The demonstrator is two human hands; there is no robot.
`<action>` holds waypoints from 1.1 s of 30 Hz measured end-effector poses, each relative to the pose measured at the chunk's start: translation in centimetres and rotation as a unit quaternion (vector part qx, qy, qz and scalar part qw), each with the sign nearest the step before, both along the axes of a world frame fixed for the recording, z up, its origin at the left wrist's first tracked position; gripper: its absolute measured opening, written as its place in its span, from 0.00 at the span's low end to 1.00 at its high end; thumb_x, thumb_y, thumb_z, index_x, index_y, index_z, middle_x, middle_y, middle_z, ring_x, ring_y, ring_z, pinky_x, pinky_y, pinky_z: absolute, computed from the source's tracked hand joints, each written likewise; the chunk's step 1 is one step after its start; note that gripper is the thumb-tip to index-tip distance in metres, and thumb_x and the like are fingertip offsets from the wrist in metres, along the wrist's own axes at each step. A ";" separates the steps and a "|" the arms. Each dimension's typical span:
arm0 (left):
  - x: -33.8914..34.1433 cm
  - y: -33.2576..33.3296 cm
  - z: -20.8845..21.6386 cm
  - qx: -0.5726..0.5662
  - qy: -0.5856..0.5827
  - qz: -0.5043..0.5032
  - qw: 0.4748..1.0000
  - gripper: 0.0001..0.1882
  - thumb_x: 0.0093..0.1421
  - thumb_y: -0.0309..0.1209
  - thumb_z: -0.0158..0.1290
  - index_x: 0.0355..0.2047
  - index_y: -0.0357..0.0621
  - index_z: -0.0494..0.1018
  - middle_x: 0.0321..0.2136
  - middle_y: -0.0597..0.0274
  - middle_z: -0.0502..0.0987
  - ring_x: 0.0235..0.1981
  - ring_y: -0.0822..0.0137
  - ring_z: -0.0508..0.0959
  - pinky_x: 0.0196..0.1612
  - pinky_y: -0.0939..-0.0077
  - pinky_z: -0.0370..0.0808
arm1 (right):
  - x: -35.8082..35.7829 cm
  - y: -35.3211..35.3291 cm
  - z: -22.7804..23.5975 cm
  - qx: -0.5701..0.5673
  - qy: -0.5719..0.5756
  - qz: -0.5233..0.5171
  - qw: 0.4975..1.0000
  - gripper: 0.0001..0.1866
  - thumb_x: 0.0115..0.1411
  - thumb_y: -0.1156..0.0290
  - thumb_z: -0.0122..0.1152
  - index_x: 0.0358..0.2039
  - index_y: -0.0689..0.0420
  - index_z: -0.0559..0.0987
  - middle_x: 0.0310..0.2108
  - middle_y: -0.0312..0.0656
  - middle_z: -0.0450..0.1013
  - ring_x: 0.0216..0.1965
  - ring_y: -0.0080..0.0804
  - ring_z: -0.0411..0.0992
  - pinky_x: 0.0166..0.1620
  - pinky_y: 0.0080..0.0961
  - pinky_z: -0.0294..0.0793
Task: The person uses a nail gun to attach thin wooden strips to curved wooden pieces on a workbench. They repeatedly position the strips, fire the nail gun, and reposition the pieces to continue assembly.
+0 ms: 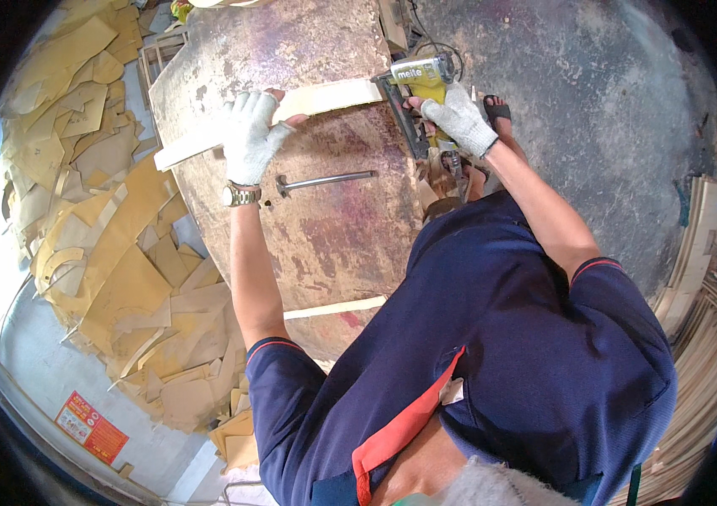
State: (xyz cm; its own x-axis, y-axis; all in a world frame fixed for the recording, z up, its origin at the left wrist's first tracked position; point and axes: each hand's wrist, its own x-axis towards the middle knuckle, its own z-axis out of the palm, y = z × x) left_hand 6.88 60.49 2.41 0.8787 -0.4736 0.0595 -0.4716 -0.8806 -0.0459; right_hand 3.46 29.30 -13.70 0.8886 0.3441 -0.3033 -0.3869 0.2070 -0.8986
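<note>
On the worn wooden worktable (341,228) lies a long pale wooden strip (333,98), running from left to right. My left hand (250,139), in a white glove with bare fingertips, grips it near its left part and covers a stretch of it. Wrapped round the handle of a yellow and black staple gun (420,74) is my right hand (457,118), gloved the same way. The gun's black front end meets the strip's right end; whether it touches the wood I cannot tell. A metal-handled hammer (329,180) rests on the table, just nearer than the strip.
Large heaps of yellowish board offcuts (122,278) fill the left side. Another pale strip (337,308) lies at the table's near part. A dark hose (451,49) runs behind the gun. Stacked thin wooden boards (691,253) stand at the far right, beyond the grey floor (594,126).
</note>
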 end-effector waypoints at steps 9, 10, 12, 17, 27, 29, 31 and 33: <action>-0.4 0.3 -0.3 -0.025 -0.021 -0.024 0.999 0.25 0.50 0.49 0.70 0.40 0.46 0.80 0.33 0.64 0.79 0.37 0.59 0.76 0.44 0.64 0.70 | -0.3 1.0 1.7 -0.061 0.021 0.022 0.998 0.18 0.65 0.60 0.67 0.45 0.63 0.82 0.25 0.34 0.76 0.21 0.17 0.70 0.25 0.21 0.71; -0.4 0.3 -0.3 -0.027 -0.021 -0.022 0.999 0.25 0.48 0.48 0.71 0.40 0.45 0.80 0.34 0.64 0.80 0.37 0.59 0.76 0.44 0.64 0.70 | -0.3 1.1 1.7 -0.054 0.013 0.014 0.998 0.18 0.65 0.60 0.67 0.45 0.63 0.81 0.25 0.34 0.76 0.21 0.17 0.70 0.25 0.21 0.71; -0.5 0.4 -0.4 -0.026 -0.021 -0.020 0.999 0.26 0.47 0.47 0.72 0.40 0.45 0.80 0.34 0.63 0.80 0.37 0.59 0.77 0.43 0.64 0.70 | -0.3 1.2 1.7 -0.070 -0.012 0.011 0.997 0.17 0.65 0.62 0.66 0.45 0.63 0.81 0.26 0.35 0.77 0.21 0.17 0.70 0.25 0.22 0.71; -0.3 0.5 -0.6 -0.035 0.001 -0.001 0.999 0.25 0.52 0.51 0.68 0.41 0.45 0.80 0.33 0.61 0.78 0.39 0.57 0.76 0.43 0.65 0.72 | -0.2 1.9 2.6 -0.018 0.023 0.004 1.000 0.13 0.65 0.63 0.65 0.43 0.61 0.81 0.27 0.36 0.79 0.17 0.23 0.72 0.24 0.25 0.72; -0.1 0.3 0.1 -0.044 -0.015 -0.022 0.999 0.25 0.55 0.51 0.66 0.42 0.43 0.79 0.35 0.59 0.79 0.41 0.55 0.77 0.44 0.61 0.74 | 0.6 2.8 5.0 -0.076 0.024 0.033 0.996 0.12 0.65 0.67 0.65 0.40 0.64 0.82 0.27 0.37 0.79 0.18 0.21 0.72 0.24 0.22 0.73; -0.2 0.3 0.2 -0.052 -0.020 -0.024 0.998 0.25 0.56 0.53 0.64 0.43 0.45 0.79 0.35 0.59 0.79 0.42 0.55 0.77 0.45 0.60 0.74 | 0.7 2.7 5.2 -0.086 0.024 0.026 0.996 0.10 0.65 0.68 0.65 0.40 0.64 0.81 0.27 0.37 0.79 0.17 0.20 0.71 0.23 0.22 0.73; -0.1 0.3 0.2 -0.040 -0.033 -0.023 0.998 0.26 0.57 0.54 0.63 0.43 0.46 0.78 0.36 0.59 0.79 0.43 0.55 0.77 0.46 0.59 0.73 | 0.7 2.7 5.2 -0.072 0.038 0.006 0.997 0.09 0.65 0.70 0.64 0.39 0.64 0.81 0.28 0.37 0.79 0.17 0.20 0.70 0.23 0.21 0.72; -0.2 0.6 0.0 -0.005 -0.014 0.004 1.000 0.26 0.58 0.56 0.61 0.44 0.48 0.78 0.39 0.60 0.79 0.45 0.56 0.76 0.49 0.59 0.72 | 0.2 2.5 5.0 -0.026 0.059 -0.021 0.998 0.09 0.66 0.71 0.63 0.39 0.64 0.81 0.28 0.38 0.80 0.16 0.20 0.69 0.22 0.20 0.72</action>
